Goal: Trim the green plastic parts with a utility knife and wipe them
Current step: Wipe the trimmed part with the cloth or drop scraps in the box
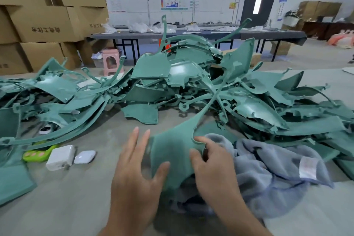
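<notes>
I hold a flat green plastic part point(172, 151) with a long thin arm rising to the upper right, just above the grey table point(76, 207). My left hand point(134, 170) is at its left edge with straight fingers, the thumb lying on its face. My right hand point(210, 165) pinches its right edge with curled index finger and thumb; a small dark thing shows between those fingers, and I cannot tell what it is. A blue-grey towel point(272, 168) lies crumpled under and to the right of the part. No utility knife is plainly visible.
A big heap of green plastic parts point(191, 82) covers the table's far half and both sides. A white charger point(61, 157), a white case point(85, 156) and a lime-green object point(36, 154) lie at the left. Behind stand cardboard boxes point(47, 17), a pink stool point(111, 63) and long tables point(191, 33).
</notes>
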Tool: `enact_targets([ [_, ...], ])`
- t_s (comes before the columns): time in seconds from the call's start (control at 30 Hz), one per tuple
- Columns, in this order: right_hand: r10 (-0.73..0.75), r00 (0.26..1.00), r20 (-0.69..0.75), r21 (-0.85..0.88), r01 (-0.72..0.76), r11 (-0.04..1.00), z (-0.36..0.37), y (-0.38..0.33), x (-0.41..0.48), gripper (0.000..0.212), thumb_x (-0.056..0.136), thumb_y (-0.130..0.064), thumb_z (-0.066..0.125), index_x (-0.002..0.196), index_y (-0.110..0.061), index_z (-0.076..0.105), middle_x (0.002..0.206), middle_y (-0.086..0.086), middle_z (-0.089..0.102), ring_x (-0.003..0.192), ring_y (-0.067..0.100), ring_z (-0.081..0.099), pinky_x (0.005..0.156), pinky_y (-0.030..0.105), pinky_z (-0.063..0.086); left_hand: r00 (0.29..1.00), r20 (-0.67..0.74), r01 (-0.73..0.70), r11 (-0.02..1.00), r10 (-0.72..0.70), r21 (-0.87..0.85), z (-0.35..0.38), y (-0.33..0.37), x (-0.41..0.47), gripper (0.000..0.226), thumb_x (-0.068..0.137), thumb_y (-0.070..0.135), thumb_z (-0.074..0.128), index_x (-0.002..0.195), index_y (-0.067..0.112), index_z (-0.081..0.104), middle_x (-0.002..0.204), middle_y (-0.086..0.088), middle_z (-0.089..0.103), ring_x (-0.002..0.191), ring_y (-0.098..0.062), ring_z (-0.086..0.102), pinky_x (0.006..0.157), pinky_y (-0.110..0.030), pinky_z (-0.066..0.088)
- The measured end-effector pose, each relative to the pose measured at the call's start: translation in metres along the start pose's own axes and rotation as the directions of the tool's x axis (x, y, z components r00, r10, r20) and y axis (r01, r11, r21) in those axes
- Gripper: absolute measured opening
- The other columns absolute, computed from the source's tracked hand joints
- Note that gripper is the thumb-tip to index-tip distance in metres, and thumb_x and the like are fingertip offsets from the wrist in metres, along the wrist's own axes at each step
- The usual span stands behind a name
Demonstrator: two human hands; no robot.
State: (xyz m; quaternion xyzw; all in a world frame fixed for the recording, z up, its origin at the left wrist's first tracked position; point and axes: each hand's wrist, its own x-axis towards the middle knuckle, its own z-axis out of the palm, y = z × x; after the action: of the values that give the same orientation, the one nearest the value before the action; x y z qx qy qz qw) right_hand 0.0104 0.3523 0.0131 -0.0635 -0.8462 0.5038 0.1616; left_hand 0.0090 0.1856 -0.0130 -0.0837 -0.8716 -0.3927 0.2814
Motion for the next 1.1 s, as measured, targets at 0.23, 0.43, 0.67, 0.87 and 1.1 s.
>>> enact_targets([
  [0.23,-0.368,0.732,0.573,0.269,0.255,0.929,-0.011,-0.014,-0.007,0.09,0.086,-0.005,0.06,0.153,-0.055,0.027,0.147,-0.033,0.048,0.134,-0.008,0.047,0.109,0.029,0.046,0.968,0.242,0.136,0.685,0.06,-0.716,0.0,0.0,-0.002,0.074,0.086,0.053,0.071,0.153,0.046,0.038,0.148,0.011,0.056,0.135,-0.011,0.055,0.104,-0.027,0.05],
  [0.43,-0.282,0.919,0.277,0.015,0.289,0.957,-0.013,-0.007,-0.007,0.077,0.083,-0.027,0.07,0.139,-0.068,0.037,0.118,-0.032,0.065,0.108,-0.014,0.055,0.094,0.01,0.047,0.965,0.046,0.244,0.827,-0.257,-0.507,0.009,-0.008,0.002,0.031,0.072,0.035,0.074,0.102,0.043,0.071,0.082,0.011,0.076,0.069,-0.005,0.069,0.059,-0.018,0.053],
  [0.67,-0.195,0.977,0.082,-0.604,0.205,0.77,-0.017,0.008,0.01,0.02,0.098,-0.035,0.049,0.079,-0.032,0.051,0.085,-0.014,0.053,0.097,0.016,0.054,0.085,0.03,0.032,0.832,-0.055,0.425,0.698,-0.552,-0.577,-0.005,-0.017,0.022,0.021,0.064,0.035,0.074,0.081,0.048,0.074,0.069,0.007,0.075,0.056,-0.009,0.069,0.059,-0.037,0.056],
  [0.87,-0.512,0.794,-0.328,-0.27,0.44,0.856,0.001,-0.017,-0.006,0.025,0.094,-0.032,0.054,0.111,-0.018,0.067,0.105,-0.011,0.059,0.107,0.008,0.046,0.102,0.027,0.032,0.849,0.21,0.475,0.524,-0.485,-0.707,0.001,-0.01,0.019,0.019,0.071,0.017,0.071,0.088,0.014,0.078,0.085,-0.015,0.077,0.075,-0.033,0.074,0.068,-0.043,0.061],
  [1.1,-0.387,0.873,0.295,-0.129,0.438,0.89,0.039,-0.014,-0.012,0.049,0.09,-0.047,0.058,0.137,-0.042,0.045,0.147,-0.027,0.035,0.132,0.001,0.038,0.103,0.027,0.038,0.794,0.293,0.532,0.376,-0.533,-0.759,0.003,-0.003,0.018,0.027,0.082,-0.008,0.055,0.073,0.005,0.077,0.068,-0.017,0.069,0.059,-0.027,0.066,0.05,-0.033,0.054],
])
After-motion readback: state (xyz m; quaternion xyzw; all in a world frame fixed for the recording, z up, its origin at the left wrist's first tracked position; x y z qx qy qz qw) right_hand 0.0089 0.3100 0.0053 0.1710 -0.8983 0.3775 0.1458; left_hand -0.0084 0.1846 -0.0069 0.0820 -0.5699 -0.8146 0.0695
